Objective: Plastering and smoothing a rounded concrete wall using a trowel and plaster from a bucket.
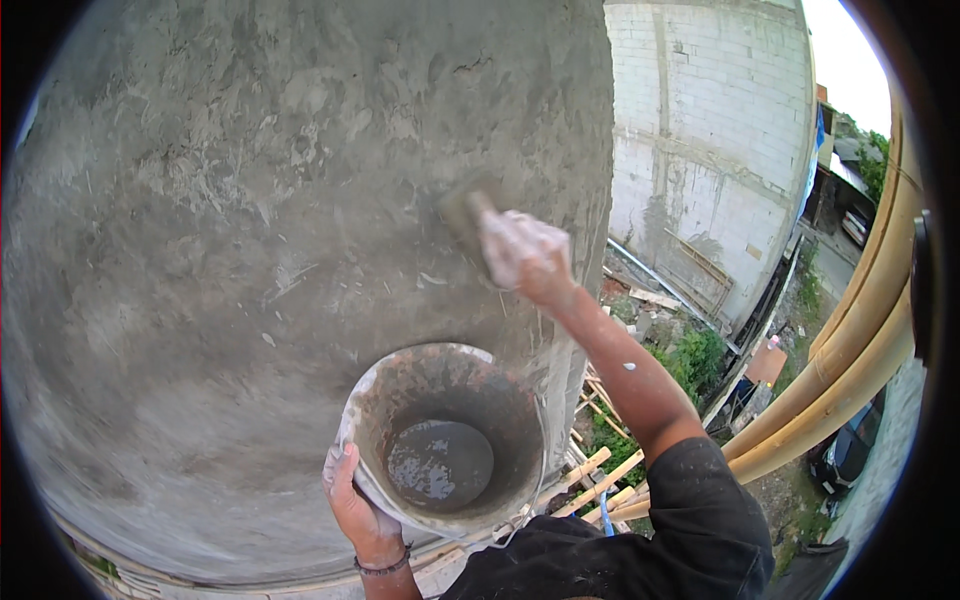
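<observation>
My left hand (357,505) grips the near left rim of a bucket (520,420), with the thumb over the edge. The bucket tilts so that its mouth faces me, and wet grey cement mix (440,465) lies in its bottom. My right hand (527,255), smeared with pale cement, is closed around the handle of a plastering trowel (462,215). Its flat blade lies against the rendered wall (250,250), above and right of the bucket. Motion blurs the trowel and fingers. The wall's grey coat shows rough patches and streaks.
The wall ends at a vertical edge on the right. Thick bamboo poles (840,370) curve along the right side, and thinner bamboo pieces (605,480) lie below. Far beneath are rubble, plants and a dark car (850,445). A pale block wall (710,110) stands beyond.
</observation>
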Available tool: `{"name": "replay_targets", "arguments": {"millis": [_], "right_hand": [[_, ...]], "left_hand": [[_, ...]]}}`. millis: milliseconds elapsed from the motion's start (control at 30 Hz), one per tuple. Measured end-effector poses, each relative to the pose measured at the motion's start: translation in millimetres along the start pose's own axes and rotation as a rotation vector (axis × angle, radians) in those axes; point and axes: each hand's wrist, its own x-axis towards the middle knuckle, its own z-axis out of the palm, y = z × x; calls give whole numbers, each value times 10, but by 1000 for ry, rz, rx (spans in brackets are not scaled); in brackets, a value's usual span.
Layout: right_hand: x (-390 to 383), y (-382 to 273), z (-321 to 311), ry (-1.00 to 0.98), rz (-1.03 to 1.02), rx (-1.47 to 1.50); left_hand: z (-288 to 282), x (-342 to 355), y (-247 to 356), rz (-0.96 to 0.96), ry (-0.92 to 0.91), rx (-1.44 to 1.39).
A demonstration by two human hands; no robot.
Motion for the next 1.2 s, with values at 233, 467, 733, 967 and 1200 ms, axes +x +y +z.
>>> {"name": "replay_targets", "arguments": {"millis": [233, 467, 733, 967, 1200], "right_hand": [[1248, 1261, -185, 342, 151, -128], [1754, 1357, -429, 264, 344, -130], [65, 637, -318, -113, 203, -54], [1536, 842, -259, 238, -15, -139], [3420, 1088, -442, 406, -71, -310]], "left_hand": [[-68, 74, -27, -63, -45, -3], [64, 79, -48, -88, -47, -39], [-117, 166, -72, -61, -99, -65], [-37, 103, -51, -82, -85, -76], [-26, 123, -89, -71, -73, -82]]}}
